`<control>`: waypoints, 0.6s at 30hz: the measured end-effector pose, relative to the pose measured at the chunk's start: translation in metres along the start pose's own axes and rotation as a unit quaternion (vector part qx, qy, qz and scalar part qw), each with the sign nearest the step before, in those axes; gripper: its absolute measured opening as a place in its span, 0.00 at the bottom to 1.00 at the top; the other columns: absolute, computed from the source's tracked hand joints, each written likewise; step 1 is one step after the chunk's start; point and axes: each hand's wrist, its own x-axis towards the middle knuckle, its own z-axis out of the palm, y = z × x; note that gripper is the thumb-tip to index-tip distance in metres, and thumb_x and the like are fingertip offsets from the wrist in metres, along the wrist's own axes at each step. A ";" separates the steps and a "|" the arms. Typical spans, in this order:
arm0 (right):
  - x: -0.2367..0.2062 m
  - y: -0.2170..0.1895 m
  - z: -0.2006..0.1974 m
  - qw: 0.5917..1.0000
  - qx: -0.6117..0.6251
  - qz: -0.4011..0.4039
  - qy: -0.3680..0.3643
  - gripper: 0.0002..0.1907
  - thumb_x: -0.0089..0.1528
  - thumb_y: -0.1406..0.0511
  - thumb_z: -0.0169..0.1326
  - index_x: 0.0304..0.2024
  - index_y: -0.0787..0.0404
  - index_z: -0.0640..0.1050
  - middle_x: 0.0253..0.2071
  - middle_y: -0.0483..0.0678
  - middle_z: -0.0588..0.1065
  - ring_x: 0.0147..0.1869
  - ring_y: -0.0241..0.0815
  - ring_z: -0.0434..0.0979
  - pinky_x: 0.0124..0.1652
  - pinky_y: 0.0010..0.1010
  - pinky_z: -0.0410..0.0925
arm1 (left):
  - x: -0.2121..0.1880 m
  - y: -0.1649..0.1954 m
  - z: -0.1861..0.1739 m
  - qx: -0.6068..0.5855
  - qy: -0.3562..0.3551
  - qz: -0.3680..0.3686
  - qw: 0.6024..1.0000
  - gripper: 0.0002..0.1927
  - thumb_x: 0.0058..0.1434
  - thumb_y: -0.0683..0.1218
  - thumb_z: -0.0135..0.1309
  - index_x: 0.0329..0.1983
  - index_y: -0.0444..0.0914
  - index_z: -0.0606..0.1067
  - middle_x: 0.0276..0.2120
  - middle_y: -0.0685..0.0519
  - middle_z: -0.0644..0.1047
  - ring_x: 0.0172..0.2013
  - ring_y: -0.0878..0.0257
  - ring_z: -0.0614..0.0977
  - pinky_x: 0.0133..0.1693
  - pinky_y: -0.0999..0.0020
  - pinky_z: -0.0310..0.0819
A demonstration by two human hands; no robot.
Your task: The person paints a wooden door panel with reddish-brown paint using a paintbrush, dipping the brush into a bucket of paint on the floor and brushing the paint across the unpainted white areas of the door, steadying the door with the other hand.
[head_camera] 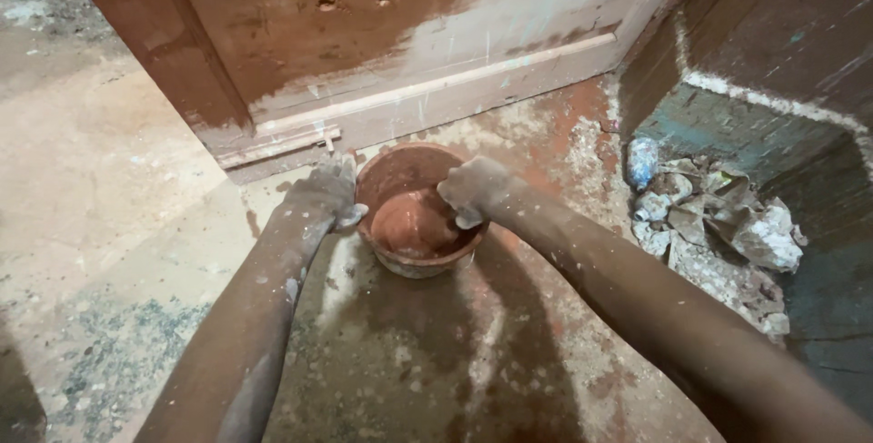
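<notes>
While gripping the rim of a paint bucket [414,225] on the floor [118,252], left hand [326,193] and right hand [475,190] both curl closed on it, below a brown door [364,34].

We see a round reddish-brown bucket [414,216], wet rust-coloured paint inside and pale smears on its rim. Our left hand [326,193] and right hand [475,190] are dusted grey-white over brown. The wooden door [382,34] shows dark red-brown patches over whitish-pink streaks. The concrete floor [136,188] is beige, speckled grey and stained red. The crumpled paper heap [727,225] is grey-white.
</notes>
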 end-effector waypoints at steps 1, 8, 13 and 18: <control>0.002 0.001 0.001 1.000 0.012 -0.014 0.011 0.12 0.56 0.57 0.60 0.30 0.59 0.83 0.33 0.50 0.80 0.37 0.47 0.82 0.38 0.39 0.75 | 0.001 0.000 0.000 0.005 0.003 0.000 1.000 0.51 0.64 0.62 0.56 0.78 0.38 0.43 0.76 0.45 0.51 0.73 0.50 0.56 0.70 0.57 0.54; -0.003 -0.002 -0.004 1.000 0.020 0.019 0.012 0.14 0.61 0.57 0.55 0.31 0.60 0.84 0.34 0.51 0.81 0.38 0.46 0.83 0.40 0.39 0.75 | 0.007 -0.002 0.007 -0.053 -0.053 -0.016 0.997 0.37 0.62 0.64 0.57 0.64 0.34 0.67 0.53 0.41 0.77 0.56 0.48 0.78 0.56 0.54 0.73; -0.012 0.022 -0.014 0.984 0.171 0.036 -0.025 0.11 0.59 0.62 0.53 0.42 0.50 0.82 0.36 0.48 0.83 0.38 0.41 0.81 0.43 0.36 0.75 | 0.003 -0.002 0.020 -0.191 -0.063 -0.072 0.977 0.34 0.58 0.62 0.60 0.58 0.33 0.75 0.48 0.39 0.82 0.49 0.47 0.85 0.50 0.54 0.80; -0.023 0.103 0.003 0.930 0.357 -0.059 0.069 0.15 0.61 0.62 0.57 0.51 0.51 0.82 0.47 0.49 0.82 0.43 0.39 0.78 0.47 0.36 0.69 | 0.008 0.014 0.037 -0.284 0.003 -0.133 0.950 0.27 0.54 0.54 0.61 0.49 0.29 0.79 0.44 0.36 0.83 0.45 0.45 0.86 0.48 0.55 0.82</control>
